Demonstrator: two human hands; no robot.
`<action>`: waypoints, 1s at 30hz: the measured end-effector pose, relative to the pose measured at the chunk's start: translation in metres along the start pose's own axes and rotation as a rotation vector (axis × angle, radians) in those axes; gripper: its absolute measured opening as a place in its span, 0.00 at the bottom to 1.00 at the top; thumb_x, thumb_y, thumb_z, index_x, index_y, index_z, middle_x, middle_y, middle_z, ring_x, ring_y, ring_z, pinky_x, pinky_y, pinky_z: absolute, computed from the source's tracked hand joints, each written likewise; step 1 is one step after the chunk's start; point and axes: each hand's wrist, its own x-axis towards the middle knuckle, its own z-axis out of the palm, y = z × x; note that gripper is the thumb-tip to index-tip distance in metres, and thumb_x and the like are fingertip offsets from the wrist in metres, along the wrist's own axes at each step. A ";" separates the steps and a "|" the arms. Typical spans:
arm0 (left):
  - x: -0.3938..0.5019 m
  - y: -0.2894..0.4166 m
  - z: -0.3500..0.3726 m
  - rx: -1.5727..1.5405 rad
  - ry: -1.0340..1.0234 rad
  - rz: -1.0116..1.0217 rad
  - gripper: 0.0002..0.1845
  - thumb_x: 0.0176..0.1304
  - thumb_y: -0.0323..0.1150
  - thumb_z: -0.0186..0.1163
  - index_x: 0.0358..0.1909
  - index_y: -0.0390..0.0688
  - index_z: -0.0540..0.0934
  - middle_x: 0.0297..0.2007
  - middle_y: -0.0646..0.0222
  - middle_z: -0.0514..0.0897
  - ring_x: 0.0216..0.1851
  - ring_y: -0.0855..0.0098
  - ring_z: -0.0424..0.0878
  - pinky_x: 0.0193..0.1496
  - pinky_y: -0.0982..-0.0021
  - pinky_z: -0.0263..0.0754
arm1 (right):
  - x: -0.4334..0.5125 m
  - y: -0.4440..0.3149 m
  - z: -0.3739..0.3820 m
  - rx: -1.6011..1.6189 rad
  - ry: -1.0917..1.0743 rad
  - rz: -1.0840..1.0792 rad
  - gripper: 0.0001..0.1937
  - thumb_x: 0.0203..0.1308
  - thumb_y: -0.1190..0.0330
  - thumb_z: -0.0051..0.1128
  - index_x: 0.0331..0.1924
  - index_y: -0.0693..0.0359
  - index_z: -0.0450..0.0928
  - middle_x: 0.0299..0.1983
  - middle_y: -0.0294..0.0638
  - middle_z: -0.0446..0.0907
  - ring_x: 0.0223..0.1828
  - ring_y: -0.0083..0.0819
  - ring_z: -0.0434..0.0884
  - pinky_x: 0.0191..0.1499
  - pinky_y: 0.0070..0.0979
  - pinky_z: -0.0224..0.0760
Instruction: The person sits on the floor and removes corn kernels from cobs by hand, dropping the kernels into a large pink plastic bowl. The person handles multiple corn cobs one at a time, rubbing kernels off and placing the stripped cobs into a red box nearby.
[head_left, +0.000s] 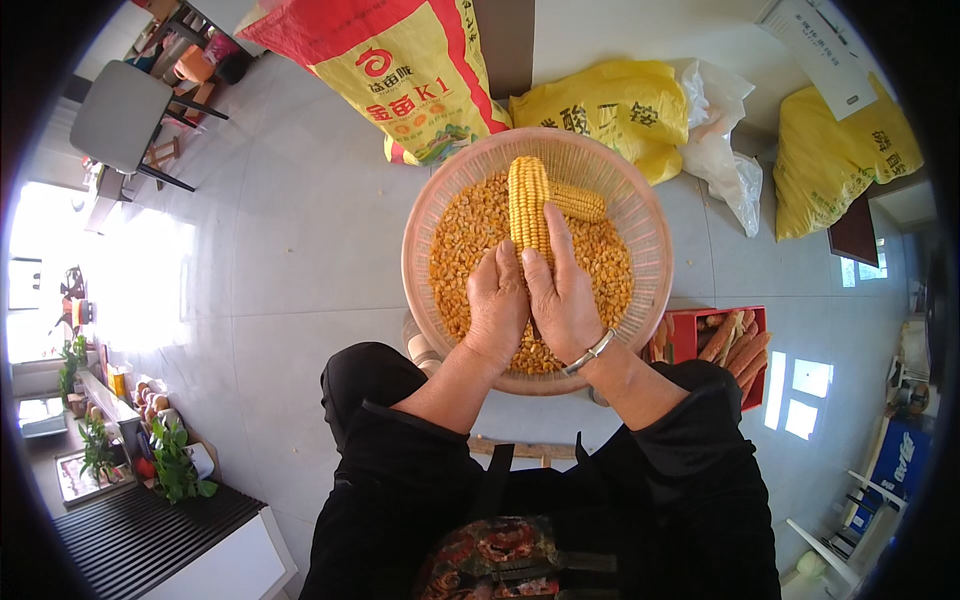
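Observation:
An ear of dried yellow corn points away from me over a round pink plastic basket. Both hands grip its near end: my left hand from the left, my right hand, with a silver bracelet at the wrist, from the right, its index finger stretched along the cob. The thumbs lie side by side on the kernels. Loose corn kernels fill much of the basket. A second corn ear lies on them, behind and to the right of the held one. The ear's lower end is hidden by my hands.
A red box holding several bare corncobs stands right of the basket. Behind are a red-and-yellow woven sack, yellow bags and a clear plastic bag. A grey chair stands far left, potted plants lower left.

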 end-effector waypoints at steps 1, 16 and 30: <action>0.001 0.000 0.000 -0.045 -0.014 0.023 0.20 0.81 0.41 0.44 0.39 0.35 0.76 0.31 0.69 0.79 0.32 0.79 0.72 0.35 0.71 0.72 | 0.001 0.000 0.000 -0.006 0.004 -0.026 0.33 0.74 0.61 0.48 0.76 0.64 0.51 0.44 0.68 0.81 0.43 0.62 0.83 0.44 0.47 0.77; 0.040 0.050 -0.032 -0.721 0.027 -0.015 0.14 0.69 0.38 0.62 0.49 0.42 0.75 0.36 0.69 0.80 0.36 0.71 0.80 0.40 0.66 0.80 | -0.003 -0.005 -0.012 -0.041 -0.156 -0.056 0.40 0.65 0.56 0.64 0.73 0.68 0.56 0.41 0.53 0.81 0.32 0.41 0.85 0.38 0.34 0.80; 0.029 0.050 -0.021 -0.617 0.142 -0.072 0.17 0.67 0.34 0.64 0.54 0.42 0.75 0.28 0.70 0.76 0.24 0.73 0.76 0.25 0.71 0.77 | 0.000 -0.018 -0.009 0.332 -0.295 0.666 0.29 0.77 0.48 0.42 0.34 0.69 0.79 0.17 0.36 0.71 0.14 0.25 0.72 0.15 0.27 0.72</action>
